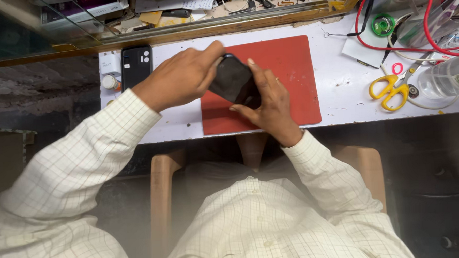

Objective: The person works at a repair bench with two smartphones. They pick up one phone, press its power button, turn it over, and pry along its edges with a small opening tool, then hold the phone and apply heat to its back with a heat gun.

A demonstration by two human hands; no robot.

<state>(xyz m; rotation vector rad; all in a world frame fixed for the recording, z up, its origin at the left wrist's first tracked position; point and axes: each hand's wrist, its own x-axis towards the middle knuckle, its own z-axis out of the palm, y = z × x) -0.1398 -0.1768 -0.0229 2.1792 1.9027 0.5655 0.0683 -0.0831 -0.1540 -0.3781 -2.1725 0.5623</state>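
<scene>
Both hands on the dark phone (pixel 233 83), held just above the red mat (pixel 288 71) — left hand (pixel 179 77) clamped on its top edge, right hand (pixel 269 99) gripping the lower side. Phone looks closed, nothing taken off yet. Second phone (pixel 136 65) lies on the tabletop (pixel 340 84) — scissors (pixel 393 87) untouched.

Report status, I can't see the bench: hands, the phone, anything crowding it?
Left hand and right hand both gripping the black phone above the red mat. Second black phone lying left, yellow scissors right, both apart.
</scene>
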